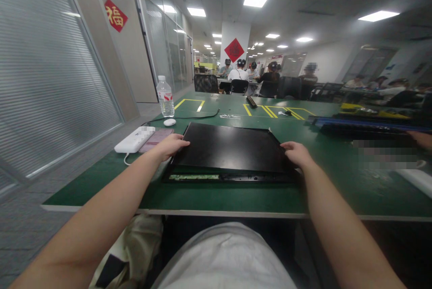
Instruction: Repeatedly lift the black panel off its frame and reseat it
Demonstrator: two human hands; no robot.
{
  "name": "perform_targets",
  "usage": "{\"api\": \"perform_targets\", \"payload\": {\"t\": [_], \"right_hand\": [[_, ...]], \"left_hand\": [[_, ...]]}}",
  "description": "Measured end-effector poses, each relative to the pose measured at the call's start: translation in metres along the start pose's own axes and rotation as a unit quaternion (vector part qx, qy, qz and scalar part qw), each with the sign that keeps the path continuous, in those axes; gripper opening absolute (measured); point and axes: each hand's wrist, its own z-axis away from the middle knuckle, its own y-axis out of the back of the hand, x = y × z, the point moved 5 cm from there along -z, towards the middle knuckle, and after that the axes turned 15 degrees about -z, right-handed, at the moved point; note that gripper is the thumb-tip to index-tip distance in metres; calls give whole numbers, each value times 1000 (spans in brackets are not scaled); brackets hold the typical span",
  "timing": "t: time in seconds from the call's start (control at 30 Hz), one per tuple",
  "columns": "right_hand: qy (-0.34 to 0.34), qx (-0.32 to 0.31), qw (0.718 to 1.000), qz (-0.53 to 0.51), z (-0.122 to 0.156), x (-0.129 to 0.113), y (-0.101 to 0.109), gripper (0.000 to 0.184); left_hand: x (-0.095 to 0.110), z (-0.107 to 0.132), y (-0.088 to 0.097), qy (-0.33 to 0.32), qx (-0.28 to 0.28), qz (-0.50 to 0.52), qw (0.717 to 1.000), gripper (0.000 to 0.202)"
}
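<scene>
A flat black screen panel [229, 147] lies on the green table, set into or over a dark frame. Along the near edge of that frame, a strip with a green circuit board [194, 177] shows. My left hand [172, 146] grips the panel's left edge between thumb and fingers. On the opposite side, my right hand [297, 154] pinches the right edge near its middle. The fingertips under both edges are hidden, and I cannot tell whether they also hold the frame.
Left of the panel are a white power bank [133, 139], a pinkish phone [157, 139], a small white case [169, 122] and a water bottle [165, 97]. Yellow tape marks [270, 111] lie on the table [236, 199]. At right, a person's hand [420, 139] is near blurred dark parts [357, 126].
</scene>
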Motion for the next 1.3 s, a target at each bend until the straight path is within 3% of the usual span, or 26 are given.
{"api": "perform_targets", "payload": {"t": [0.2,0.37,0.83,1.1,1.3], "right_hand": [[-39,-24,998,35,3,-2,0,45],[-59,-32,996,55,6,-4,-1,45],[-36,-29,994,95,7,-5,-5,52],[-63,-42,993,86,15,-13,-3,57],[-81,-48,994,55,17,-13,-2,58]], "left_hand": [[1,-3,0,-23,-23,22,999,36],[1,-5,1,-30,-29,39,998,27],[-3,-10,2,-47,-12,-13,999,21],[-7,-14,9,-25,53,-57,997,45],[-13,-25,15,-40,71,-35,996,46]]}}
